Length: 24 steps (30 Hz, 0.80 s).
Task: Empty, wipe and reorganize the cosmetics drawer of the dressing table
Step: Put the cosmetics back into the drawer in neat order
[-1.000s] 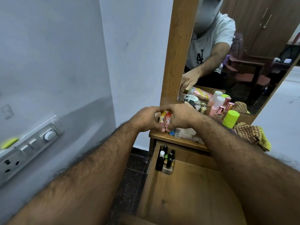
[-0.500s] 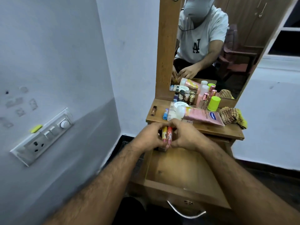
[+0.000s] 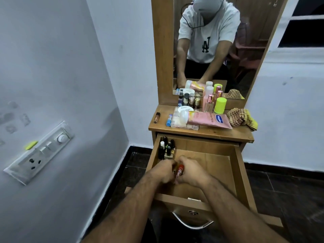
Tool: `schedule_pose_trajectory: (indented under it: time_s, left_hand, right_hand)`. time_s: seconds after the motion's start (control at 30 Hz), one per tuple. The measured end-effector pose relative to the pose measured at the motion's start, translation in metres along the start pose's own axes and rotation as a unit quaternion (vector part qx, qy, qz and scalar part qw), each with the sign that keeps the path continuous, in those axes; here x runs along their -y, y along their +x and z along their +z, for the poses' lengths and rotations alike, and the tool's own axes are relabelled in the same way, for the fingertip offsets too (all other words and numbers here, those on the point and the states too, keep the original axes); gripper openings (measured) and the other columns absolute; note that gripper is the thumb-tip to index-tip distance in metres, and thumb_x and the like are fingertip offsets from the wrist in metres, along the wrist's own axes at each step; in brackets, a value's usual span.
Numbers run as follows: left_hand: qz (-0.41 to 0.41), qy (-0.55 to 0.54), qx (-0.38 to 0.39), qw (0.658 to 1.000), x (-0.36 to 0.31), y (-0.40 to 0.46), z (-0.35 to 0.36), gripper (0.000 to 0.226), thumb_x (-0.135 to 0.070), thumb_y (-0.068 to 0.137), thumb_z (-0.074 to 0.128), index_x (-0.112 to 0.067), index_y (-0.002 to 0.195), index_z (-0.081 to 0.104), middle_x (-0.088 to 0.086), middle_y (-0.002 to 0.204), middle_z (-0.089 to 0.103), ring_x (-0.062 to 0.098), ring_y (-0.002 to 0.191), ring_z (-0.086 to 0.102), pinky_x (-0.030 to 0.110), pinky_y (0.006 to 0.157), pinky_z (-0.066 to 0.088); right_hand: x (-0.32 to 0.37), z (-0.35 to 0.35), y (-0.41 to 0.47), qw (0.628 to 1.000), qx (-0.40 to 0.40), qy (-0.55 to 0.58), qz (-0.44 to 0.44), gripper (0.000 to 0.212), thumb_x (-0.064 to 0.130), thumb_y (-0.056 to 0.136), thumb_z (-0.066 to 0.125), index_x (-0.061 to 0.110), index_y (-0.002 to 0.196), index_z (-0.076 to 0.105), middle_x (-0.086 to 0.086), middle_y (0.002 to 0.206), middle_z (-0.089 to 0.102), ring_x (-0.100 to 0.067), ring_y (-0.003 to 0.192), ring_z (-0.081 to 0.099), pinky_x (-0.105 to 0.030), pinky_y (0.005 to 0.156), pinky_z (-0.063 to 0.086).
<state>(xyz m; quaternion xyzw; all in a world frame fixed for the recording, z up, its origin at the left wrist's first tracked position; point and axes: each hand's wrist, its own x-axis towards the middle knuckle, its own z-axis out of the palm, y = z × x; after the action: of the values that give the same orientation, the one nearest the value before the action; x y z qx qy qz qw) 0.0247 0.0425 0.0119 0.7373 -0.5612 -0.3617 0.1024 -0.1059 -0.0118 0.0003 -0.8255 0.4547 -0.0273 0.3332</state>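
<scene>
Your two hands meet inside the open drawer (image 3: pixel 233 174) of the dressing table (image 3: pixel 201 132), near its left side. Your left hand (image 3: pixel 163 171) has its fingers curled inward and your right hand (image 3: pixel 191 171) does the same, the knuckles of both turned up toward you. Between them they grip a small bundle of tubes (image 3: pixel 179 170); only one red-capped tube with a pale printed body shows clearly, standing roughly upright in the gap between your hands. How many tubes are in the bundle cannot be told, as your fingers cover most of it. Both forearms reach forward and down from the bottom of the view, converging at the wrists.

Just beyond your hands, in the drawer's back left corner, a cluster of small dark bottles (image 3: pixel 166 148) stands upright. The drawer's wooden floor is bare to the right of your hands. A curved metal handle (image 3: pixel 191 223) hangs on the drawer front.

On the tabletop above lie a pink tube (image 3: pixel 208 120) on its side, a clear plastic case (image 3: pixel 184 123) under it, a white jar (image 3: pixel 185 109), a lime-green capped bottle (image 3: pixel 220 105), and a checked cloth (image 3: pixel 242 117) at the right edge. The mirror (image 3: pixel 219 50) behind reflects a person leaning forward.
</scene>
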Motion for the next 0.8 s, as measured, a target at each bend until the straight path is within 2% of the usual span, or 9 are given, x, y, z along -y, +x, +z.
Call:
schedule_pose_trajectory:
  time_s: [0.1,0.2,0.27,0.37,0.47,0.6,0.7,0.8]
  left_hand:
    - [-0.008,0.003,-0.018,1.0,0.002,0.003,0.003,0.054,-0.012,0.082,0.075,-0.02,0.132,0.056,0.003,0.123,0.063,0.02,0.113,0.06,0.032,0.096,0.05]
    - [-0.015,0.039,-0.061,0.997,0.004,0.003,0.005,0.046,-0.012,0.086,0.071,-0.021,0.129,0.058,0.002,0.121,0.064,0.02,0.11,0.061,0.033,0.095,0.051]
    - [-0.018,0.058,-0.081,0.995,0.006,0.001,0.007,0.038,-0.011,0.088,0.067,-0.021,0.124,0.061,0.002,0.117,0.065,0.018,0.105,0.062,0.034,0.093,0.052]
    - [-0.006,0.103,-0.103,0.989,0.005,-0.006,0.008,0.024,-0.011,0.09,0.06,-0.019,0.112,0.066,0.004,0.108,0.067,0.019,0.097,0.062,0.032,0.085,0.052]
    - [-0.001,0.14,-0.111,0.984,0.002,-0.009,0.006,0.02,-0.009,0.091,0.059,-0.014,0.108,0.069,0.007,0.105,0.069,0.023,0.096,0.065,0.034,0.085,0.052]
    - [-0.007,0.128,-0.117,0.985,-0.001,-0.009,0.0,0.019,-0.011,0.095,0.055,-0.012,0.106,0.071,0.008,0.102,0.069,0.024,0.095,0.066,0.034,0.084,0.055]
    - [-0.034,0.135,-0.119,0.983,0.001,-0.011,-0.007,0.016,-0.009,0.093,0.058,-0.009,0.103,0.071,0.009,0.101,0.068,0.024,0.094,0.065,0.034,0.083,0.055]
    - [-0.071,0.112,-0.127,0.983,0.003,-0.011,-0.013,0.02,-0.009,0.092,0.06,-0.009,0.11,0.068,0.01,0.106,0.067,0.025,0.097,0.065,0.034,0.085,0.055]
  right_hand:
    - [0.0,0.007,0.006,0.999,-0.003,-0.035,0.003,0.064,0.025,0.066,0.089,0.024,0.118,0.053,0.006,0.109,0.052,-0.015,0.102,0.053,-0.026,0.081,0.045]
    - [-0.004,0.008,0.006,0.998,0.0,-0.062,0.01,0.068,0.028,0.067,0.089,0.022,0.123,0.053,0.002,0.116,0.055,-0.018,0.108,0.055,-0.03,0.088,0.047]
    - [-0.008,0.006,0.005,0.996,0.0,-0.084,0.005,0.059,0.025,0.07,0.086,0.02,0.12,0.056,0.0,0.115,0.058,-0.019,0.106,0.057,-0.031,0.087,0.048]
    - [-0.01,0.005,0.005,0.989,-0.016,-0.142,-0.029,0.042,0.013,0.083,0.07,0.019,0.123,0.057,-0.005,0.115,0.058,-0.024,0.107,0.059,-0.034,0.09,0.05]
    - [-0.005,0.002,0.006,0.977,-0.014,-0.201,-0.064,0.043,0.016,0.088,0.064,0.028,0.128,0.057,-0.004,0.116,0.053,-0.025,0.105,0.06,-0.035,0.087,0.052]
    - [0.0,0.002,0.009,0.956,0.01,-0.283,-0.075,0.04,0.017,0.087,0.068,0.026,0.126,0.063,-0.005,0.12,0.053,-0.026,0.106,0.06,-0.037,0.087,0.052]
    - [0.003,0.003,0.014,0.963,0.011,-0.266,-0.05,0.038,0.027,0.085,0.074,0.021,0.122,0.066,-0.007,0.117,0.058,-0.026,0.104,0.062,-0.033,0.083,0.049]
    - [0.011,0.005,0.023,0.977,0.014,-0.215,-0.006,0.038,0.028,0.081,0.079,0.016,0.115,0.066,-0.005,0.111,0.064,-0.022,0.097,0.062,-0.029,0.074,0.046]
